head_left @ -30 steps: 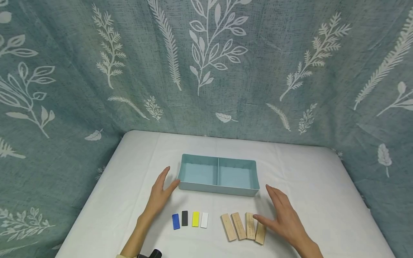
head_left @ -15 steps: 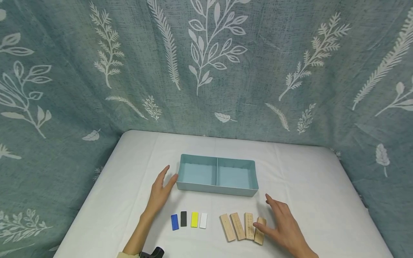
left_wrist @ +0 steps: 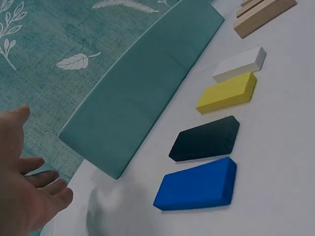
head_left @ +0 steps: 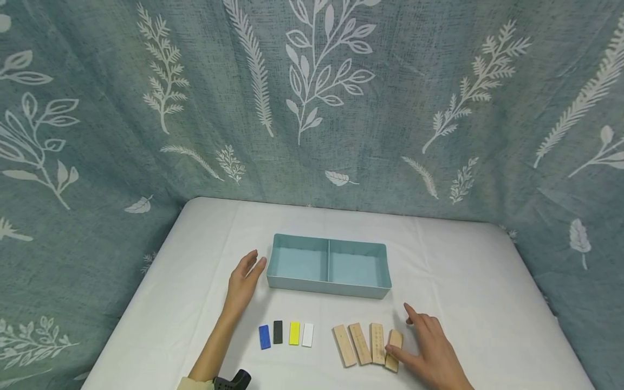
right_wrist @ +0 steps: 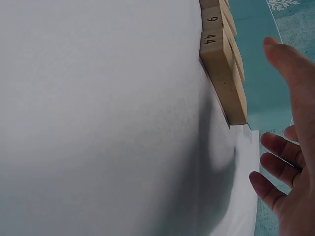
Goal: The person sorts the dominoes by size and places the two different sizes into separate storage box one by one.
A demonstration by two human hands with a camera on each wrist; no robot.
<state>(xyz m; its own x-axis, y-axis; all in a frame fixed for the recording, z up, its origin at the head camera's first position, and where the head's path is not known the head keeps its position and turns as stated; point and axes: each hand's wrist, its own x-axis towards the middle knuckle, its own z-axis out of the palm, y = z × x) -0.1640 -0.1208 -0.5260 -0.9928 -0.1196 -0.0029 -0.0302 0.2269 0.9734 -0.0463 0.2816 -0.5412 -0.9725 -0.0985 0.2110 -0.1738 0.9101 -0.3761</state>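
Observation:
A teal two-compartment box (head_left: 322, 286) stands in the middle of the table in the head view. Just left of it my left hand (head_left: 241, 284) is held with relaxed fingers, holding nothing. Below the box lie a blue block (head_left: 265, 337), a black block (head_left: 278, 332), a yellow block (head_left: 294, 333) and a white block (head_left: 307, 335). Several wooden blocks (head_left: 344, 345) lie to their right. My right hand (head_left: 434, 349) hovers beside the rightmost wooden block (head_left: 394, 350), its thumb overlapping that block in the head view. The right wrist view shows a gap between thumb and block, and numbers on the block ends.
A white cloth covers the table (head_left: 468, 271). Behind and at both sides hangs a blue-green curtain (head_left: 370, 162) with white leaf prints. A black wrist camera (head_left: 234, 381) sits on my left wrist at the bottom of the head view.
My right hand has moved down, away from the box's right corner and nearer the wooden blocks. My left hand has drawn slightly away from the box's left edge. The blocks stay put.

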